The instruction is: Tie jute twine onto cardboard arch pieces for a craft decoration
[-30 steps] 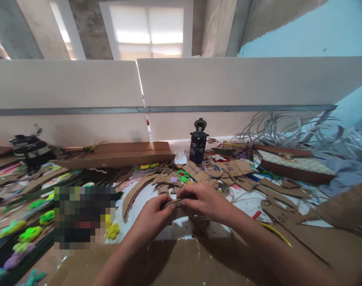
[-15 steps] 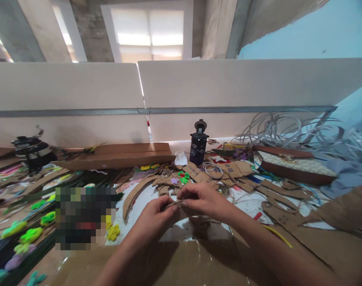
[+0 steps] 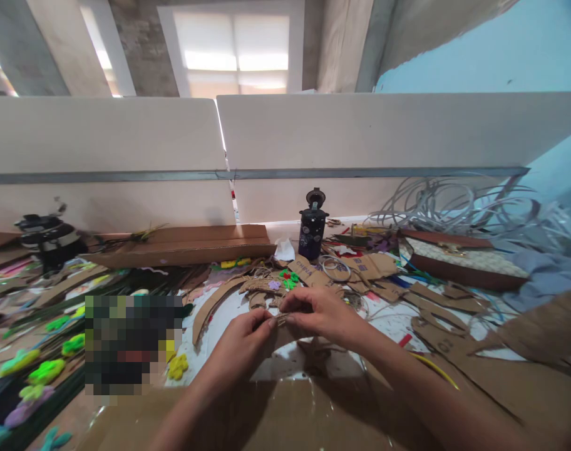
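Observation:
My left hand and my right hand meet in front of me, fingertips almost touching. Both pinch a tan curved cardboard strip, its top edge partly hidden by the fingers. Whether twine is wound on it I cannot make out. Just beyond the hands lies a twine-covered piece with a purple flower and a green-and-red flower. A brown star shape lies below the right hand. Left of the hands rests a cardboard arc.
A dark bottle with its lid up stands behind the hands. A long cardboard tray lies back left, a handbag and coiled grey tubing to the right. Yellow flower and cardboard scraps litter the table.
The fingers have shifted slightly on the strip, and more of its curved underside now shows between the hands. The things on the table stay where they were.

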Demonstrator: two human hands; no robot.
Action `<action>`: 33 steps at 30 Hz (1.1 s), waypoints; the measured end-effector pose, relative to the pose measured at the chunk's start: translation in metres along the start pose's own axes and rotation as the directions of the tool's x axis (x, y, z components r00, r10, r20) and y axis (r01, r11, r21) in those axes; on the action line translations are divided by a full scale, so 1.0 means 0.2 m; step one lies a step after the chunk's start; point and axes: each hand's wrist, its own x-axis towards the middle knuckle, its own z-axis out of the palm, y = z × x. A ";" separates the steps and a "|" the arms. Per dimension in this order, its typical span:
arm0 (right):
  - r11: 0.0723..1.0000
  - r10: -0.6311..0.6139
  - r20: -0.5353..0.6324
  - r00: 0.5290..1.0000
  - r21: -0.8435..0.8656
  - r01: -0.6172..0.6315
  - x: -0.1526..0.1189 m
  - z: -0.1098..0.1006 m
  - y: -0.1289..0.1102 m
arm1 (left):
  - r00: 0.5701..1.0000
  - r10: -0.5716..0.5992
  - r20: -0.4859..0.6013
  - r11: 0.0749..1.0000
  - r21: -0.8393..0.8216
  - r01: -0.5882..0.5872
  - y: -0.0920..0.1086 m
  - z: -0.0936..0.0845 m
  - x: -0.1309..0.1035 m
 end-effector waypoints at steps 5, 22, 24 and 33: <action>1.000 -0.026 -0.003 1.000 -0.004 0.026 0.00 0.00 0.00 | 1.000 0.005 0.015 0.999 -0.053 -0.004 -0.01 0.01 -0.01; 0.841 -0.389 -0.089 0.917 -0.442 0.314 -0.01 -0.02 0.00 | 0.995 -0.015 -0.097 0.995 -0.104 0.005 -0.05 -0.01 0.02; 0.837 -0.388 -0.081 0.918 -0.449 0.314 -0.01 -0.02 0.00 | 0.995 -0.018 -0.096 0.992 -0.125 0.006 -0.06 0.00 0.02; 0.867 -0.354 -0.078 0.932 -0.399 0.297 -0.01 -0.02 -0.01 | 0.994 -0.007 -0.111 0.995 -0.104 -0.005 -0.05 -0.01 0.03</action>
